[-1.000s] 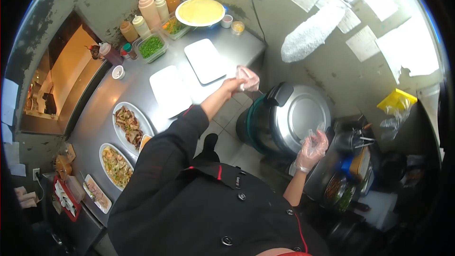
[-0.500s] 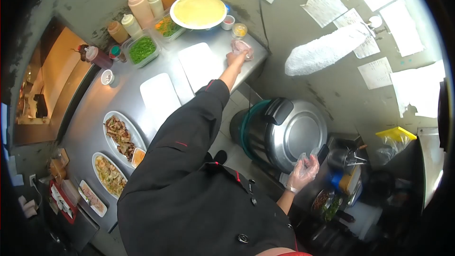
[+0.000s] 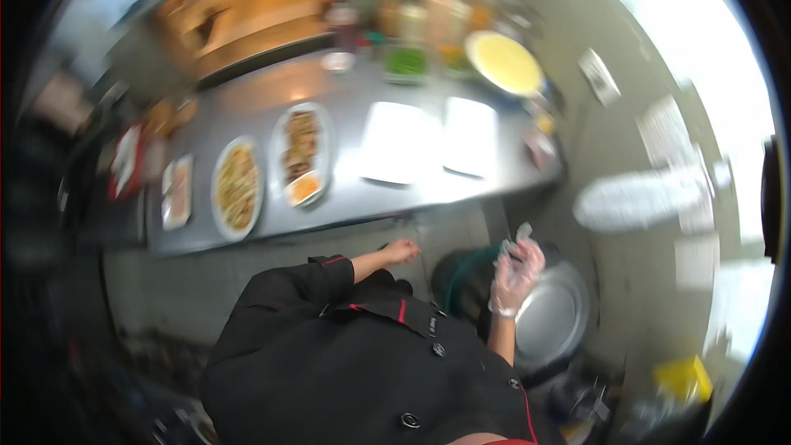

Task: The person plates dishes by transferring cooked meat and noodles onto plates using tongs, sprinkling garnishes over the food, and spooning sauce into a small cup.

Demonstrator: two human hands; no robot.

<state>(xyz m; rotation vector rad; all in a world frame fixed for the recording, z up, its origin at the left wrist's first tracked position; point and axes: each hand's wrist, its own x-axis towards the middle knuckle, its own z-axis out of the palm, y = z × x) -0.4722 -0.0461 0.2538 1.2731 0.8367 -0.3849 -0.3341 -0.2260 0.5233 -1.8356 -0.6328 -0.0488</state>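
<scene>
My left hand (image 3: 402, 251), bare, is in front of the counter edge, above the floor. Its fingers are curled together, and nothing shows in them. My right hand (image 3: 517, 276) wears a clear plastic glove with loose material at the fingertips. Its fingers are raised and apart, beside the round metal lid (image 3: 550, 317) of a large pot. On the right end of the steel counter (image 3: 346, 161) lies a pinkish plastic-wrapped item (image 3: 540, 148), blurred. Two white rectangular plates (image 3: 391, 142) stand nearer the middle, left of that item.
Oval plates of cooked food (image 3: 239, 188) and a meat dish with an orange side cup (image 3: 304, 188) stand on the left counter. Along the back are chopped greens (image 3: 406, 63), squeeze bottles (image 3: 441, 16) and a yellow-topped round dish (image 3: 507, 63). A white towel (image 3: 638, 199) hangs at right.
My left hand has drawn back from the pinkish item at the counter's right end. My right hand has risen a little. The view has turned, bringing the counter across the front.
</scene>
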